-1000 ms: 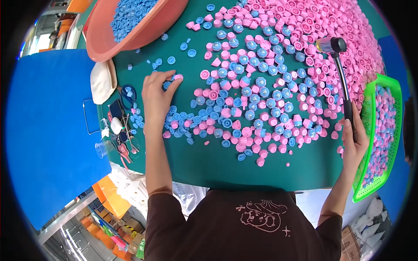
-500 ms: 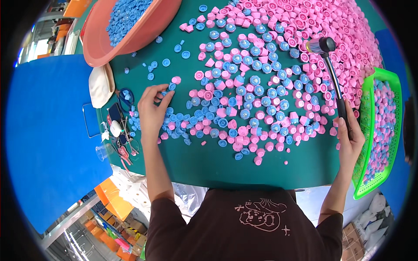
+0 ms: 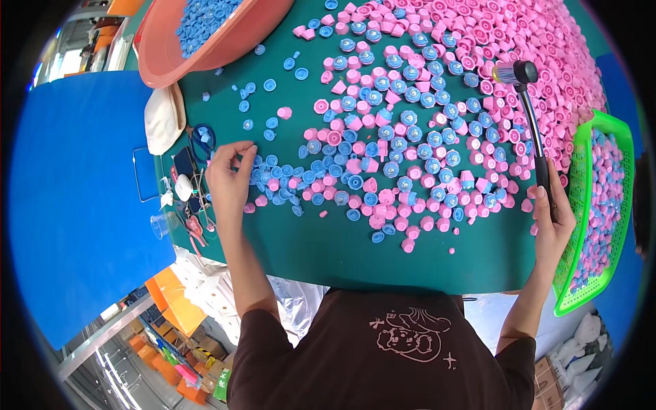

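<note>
Left fingers: the left hand (image 3: 229, 179) has its fingertips drawn together, pinching at the edge of the blue caps (image 3: 273, 179) near the table's left side. Looks like one small cap is between thumb and forefinger, but it's too tiny to be sure.

Right fingers: the right hand (image 3: 555, 222) is wrapped shut round the dark grip of a hammer (image 3: 531, 123), thumb lying along the handle. The metal head points away from the person and rests among the pink caps (image 3: 506, 41).

Where the caps are: blue and pink ones lie mixed in a wide band across the middle of the green table (image 3: 328, 253), with a solid pink heap toward the far right.

How the caps handle: probably very light, hard plastic, smooth, so they'd skid if nudged. A fingertip pinch on the rim seems the sensible hold. Not fragile, by the look of it.

How the hammer handles: head-heavy and stiff, best held low on the grip, as it is here.

Further out, left: an orange basin (image 3: 205, 58) holding only blue caps sits at the far left corner, with a white cloth (image 3: 160, 119), blue-handled scissors (image 3: 203, 140) and small odds and ends along the table edge.

Further out, right: a green basket (image 3: 581, 178) of joined pink-and-blue pieces stands just beside the right hand.
</note>
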`<state>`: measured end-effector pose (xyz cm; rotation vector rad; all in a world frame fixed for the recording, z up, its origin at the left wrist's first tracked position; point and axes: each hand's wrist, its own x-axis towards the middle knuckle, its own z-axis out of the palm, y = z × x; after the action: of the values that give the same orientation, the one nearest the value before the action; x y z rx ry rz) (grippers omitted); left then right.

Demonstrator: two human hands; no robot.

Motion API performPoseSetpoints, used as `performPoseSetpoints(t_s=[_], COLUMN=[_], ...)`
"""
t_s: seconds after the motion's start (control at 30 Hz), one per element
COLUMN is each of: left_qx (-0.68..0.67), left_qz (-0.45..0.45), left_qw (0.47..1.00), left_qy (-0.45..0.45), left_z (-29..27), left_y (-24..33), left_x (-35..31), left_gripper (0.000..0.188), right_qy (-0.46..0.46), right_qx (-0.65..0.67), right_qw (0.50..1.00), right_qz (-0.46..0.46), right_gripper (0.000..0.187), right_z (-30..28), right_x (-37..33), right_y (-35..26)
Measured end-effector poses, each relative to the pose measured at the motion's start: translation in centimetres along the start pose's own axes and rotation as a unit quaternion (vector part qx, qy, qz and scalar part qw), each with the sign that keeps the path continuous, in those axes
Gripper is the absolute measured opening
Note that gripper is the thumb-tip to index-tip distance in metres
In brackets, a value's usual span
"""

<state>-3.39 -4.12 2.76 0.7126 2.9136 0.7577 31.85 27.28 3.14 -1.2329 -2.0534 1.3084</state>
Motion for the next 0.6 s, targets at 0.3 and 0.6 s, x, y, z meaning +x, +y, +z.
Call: performPoseSetpoints(t_s=[0.3, 0.6], left_qx=[0.008, 0.102], left_qz=[0.071, -0.001], left_qw=[0.996, 0.994], left_qy=[-0.046, -0.029], left_z=[0.3, 3.5], left_y=[0.9, -0.3], left_x=[-2.7, -9.4], left_gripper=[0.027, 0.083], right_qy=[-0.010, 0.014], right_qx=[-0.002, 0.002], right_qw=[1.000, 0.999], right_qz=[-0.007, -0.030], right_gripper=[0.044, 0.043], right_z=[0.5, 0.4], right_x=[-0.1, -0.5], right_y=[-0.3, 0.7])
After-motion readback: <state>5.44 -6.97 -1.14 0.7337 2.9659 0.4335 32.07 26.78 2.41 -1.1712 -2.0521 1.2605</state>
